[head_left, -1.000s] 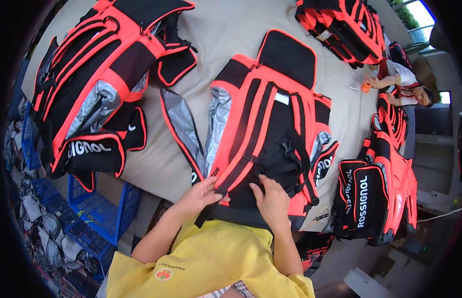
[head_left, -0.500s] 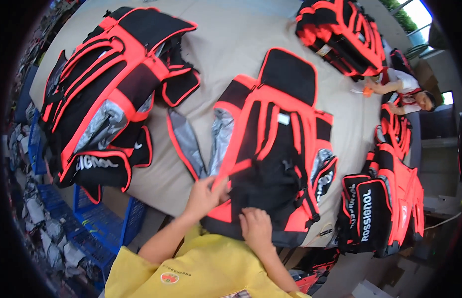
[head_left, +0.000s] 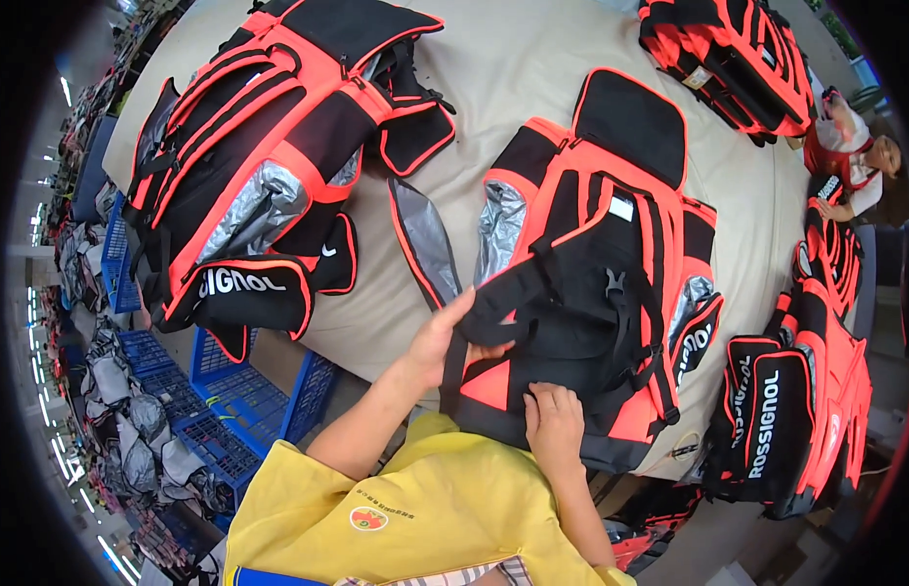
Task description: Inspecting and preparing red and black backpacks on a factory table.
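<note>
A black and neon-coral backpack (head_left: pixel 581 342) lies in front of me with its black lid flap (head_left: pixel 635 122) spread toward the far side. My left hand (head_left: pixel 446 337) is closed around a black padded strap (head_left: pixel 508 303) at the backpack's near left side, lifting it off the bag. My right hand (head_left: pixel 555 420) presses on the black lower panel, its fingers bent and close together; whether they pinch fabric is hard to make out. Silver lining shows at the side pocket (head_left: pixel 501 220), and a grey coral-edged flap (head_left: pixel 425 239) sticks out to the left.
Similar backpacks lie at the left (head_left: pixel 269 166), far right (head_left: pixel 728 63) and right (head_left: pixel 791 420) of the beige-covered table (head_left: pixel 376 317). Blue plastic crates (head_left: pixel 254 400) stand below its left edge, beside piled grey pieces (head_left: pixel 132 420). A co-worker (head_left: pixel 850 161) is beyond the right side.
My left hand has raised the black strap away from the backpack. My right hand stays on the lower panel. The whole view has shifted, so things appear farther right.
</note>
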Demonstrator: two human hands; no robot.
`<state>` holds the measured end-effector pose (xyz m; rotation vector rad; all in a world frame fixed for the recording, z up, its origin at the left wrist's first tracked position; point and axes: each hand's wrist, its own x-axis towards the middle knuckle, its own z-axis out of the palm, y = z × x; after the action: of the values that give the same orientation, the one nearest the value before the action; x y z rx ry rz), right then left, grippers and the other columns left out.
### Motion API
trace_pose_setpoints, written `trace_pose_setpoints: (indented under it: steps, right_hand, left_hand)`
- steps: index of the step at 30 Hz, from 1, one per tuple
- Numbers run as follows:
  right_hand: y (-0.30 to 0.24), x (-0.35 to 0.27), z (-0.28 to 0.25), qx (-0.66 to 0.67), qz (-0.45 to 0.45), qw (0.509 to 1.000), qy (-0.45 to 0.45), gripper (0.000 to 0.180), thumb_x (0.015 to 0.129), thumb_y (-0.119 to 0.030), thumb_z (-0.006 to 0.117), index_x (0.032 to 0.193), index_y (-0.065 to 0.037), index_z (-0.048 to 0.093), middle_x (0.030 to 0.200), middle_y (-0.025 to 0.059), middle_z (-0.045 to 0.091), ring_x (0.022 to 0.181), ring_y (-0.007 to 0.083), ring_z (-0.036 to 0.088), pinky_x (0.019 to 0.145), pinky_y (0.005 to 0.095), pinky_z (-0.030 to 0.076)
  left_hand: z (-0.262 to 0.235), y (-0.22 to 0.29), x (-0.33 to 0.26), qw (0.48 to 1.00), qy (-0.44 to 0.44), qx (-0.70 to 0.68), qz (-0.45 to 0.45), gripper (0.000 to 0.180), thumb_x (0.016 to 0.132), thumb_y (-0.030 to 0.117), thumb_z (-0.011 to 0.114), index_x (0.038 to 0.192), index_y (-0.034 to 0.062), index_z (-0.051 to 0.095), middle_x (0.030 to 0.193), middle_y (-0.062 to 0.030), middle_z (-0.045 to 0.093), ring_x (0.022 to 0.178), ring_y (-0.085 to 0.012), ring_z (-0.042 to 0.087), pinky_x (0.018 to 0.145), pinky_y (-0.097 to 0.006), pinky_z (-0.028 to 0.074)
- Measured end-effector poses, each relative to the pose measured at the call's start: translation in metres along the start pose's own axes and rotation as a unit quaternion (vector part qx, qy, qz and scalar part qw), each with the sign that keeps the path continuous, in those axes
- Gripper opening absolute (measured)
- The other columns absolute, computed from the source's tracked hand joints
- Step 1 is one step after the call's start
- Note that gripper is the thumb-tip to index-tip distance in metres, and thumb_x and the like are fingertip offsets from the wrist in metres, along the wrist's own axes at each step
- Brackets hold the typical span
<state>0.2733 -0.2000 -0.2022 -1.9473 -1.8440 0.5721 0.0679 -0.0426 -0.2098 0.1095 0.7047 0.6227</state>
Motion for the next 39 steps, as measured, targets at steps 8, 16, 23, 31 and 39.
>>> trace_pose_setpoints:
  steps: [8, 16, 23, 31, 39]
  right_hand:
    - [0.004, -0.003, 0.003, 0.013, -0.015, 0.999, 0.04, 0.019, 0.093, -0.006, 0.074, 0.111, -0.004, 0.075, 0.11, 0.011, 0.074, 0.107, 0.0298, 0.07, 0.092, 0.0409, 0.053]
    - [0.006, -0.003, -0.003, 0.056, -0.022, 0.997, 0.053, 0.019, 0.093, -0.006, 0.075, 0.112, -0.003, 0.075, 0.11, 0.0123, 0.075, 0.104, 0.0306, 0.071, 0.089, 0.0405, 0.056]
    - [0.016, 0.049, -0.03, 0.069, 0.066, 0.983, 0.158, 0.029, 0.091, -0.004, 0.08, 0.117, 0.0, 0.067, 0.105, 0.0151, 0.069, 0.083, 0.0282, 0.069, 0.072, 0.0387, 0.056]
    - [0.023, 0.147, -0.022, 0.065, -0.106, 0.979, 0.16, 0.037, 0.09, -0.013, 0.081, 0.124, -0.002, 0.07, 0.108, 0.0164, 0.073, 0.108, 0.036, 0.068, 0.09, 0.0418, 0.056]
    - [0.045, 0.055, -0.184, 0.629, 0.212, 0.747, 0.016, 0.014, 0.107, -0.011, 0.061, 0.11, 0.002, 0.067, 0.065, 0.0021, 0.059, 0.056, 0.0159, 0.063, 0.068, 0.034, 0.062]
  left_hand:
    - [0.075, 0.136, -0.002, 0.931, 0.013, 0.156, 0.329, 0.035, 0.104, 0.017, 0.069, 0.136, 0.0042, 0.062, 0.08, 0.0004, 0.058, 0.051, -0.0055, 0.042, 0.054, -0.026, 0.042]
    - [0.093, 0.12, 0.008, 0.894, 0.044, 0.214, 0.391, 0.021, 0.102, 0.014, 0.072, 0.119, 0.0066, 0.063, 0.075, -0.0015, 0.06, 0.052, -0.0097, 0.049, 0.056, -0.03, 0.05]
    - [0.076, 0.116, 0.001, 0.907, 0.068, 0.179, 0.374, 0.017, 0.103, 0.015, 0.071, 0.118, 0.0096, 0.063, 0.079, -0.0013, 0.062, 0.055, -0.0109, 0.053, 0.058, -0.03, 0.054]
    - [0.082, 0.098, -0.001, 0.918, 0.048, 0.167, 0.357, 0.026, 0.102, 0.013, 0.072, 0.122, 0.0057, 0.058, 0.078, -0.0035, 0.061, 0.056, -0.0121, 0.056, 0.058, -0.032, 0.056]
    - [0.056, 0.055, -0.01, 0.937, 0.02, 0.25, 0.242, 0.025, 0.1, 0.005, 0.071, 0.12, 0.003, 0.057, 0.083, -0.0077, 0.065, 0.054, -0.0126, 0.06, 0.056, -0.027, 0.053]
